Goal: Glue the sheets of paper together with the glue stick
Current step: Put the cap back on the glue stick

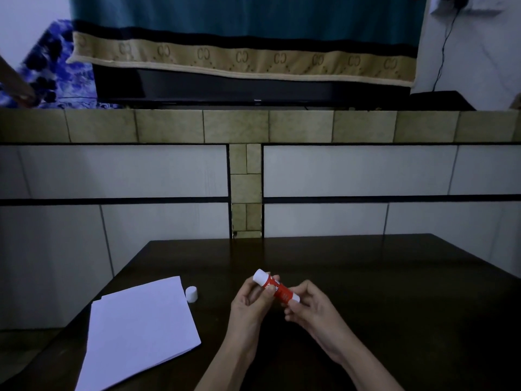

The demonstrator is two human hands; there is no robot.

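A red glue stick (279,289) with a white upper end is held above the dark table, tilted with that white end up and to the left. My left hand (249,303) grips its upper part with thumb and fingers. My right hand (308,306) pinches its lower white end. The stick's white cap (191,294) stands on the table by the far right corner of the paper. A stack of white paper sheets (139,331) lies flat on the table's left side, the sheets slightly offset.
The dark wooden table (394,292) stands against a tiled wall with a ledge above it. A television under a teal and beige cloth (245,55) stands on the ledge. Another person's arm (14,83) shows at the far left edge.
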